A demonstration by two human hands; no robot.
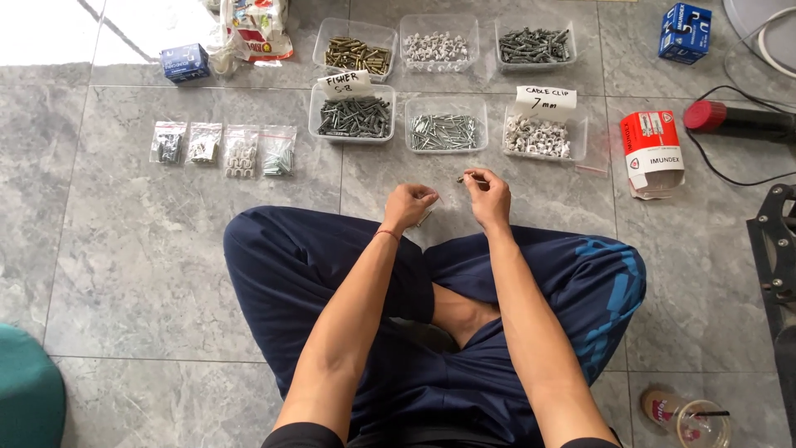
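Right hand pinches small brass screw, left hand closed on clear plastic bag, both near clear tub of silver screws for reach.

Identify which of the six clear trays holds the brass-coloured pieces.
The back-row left tray. Its contents are brass-coloured; the other five hold grey, silver or white pieces. It lies farthest from both hands, diagonally left of the left hand.
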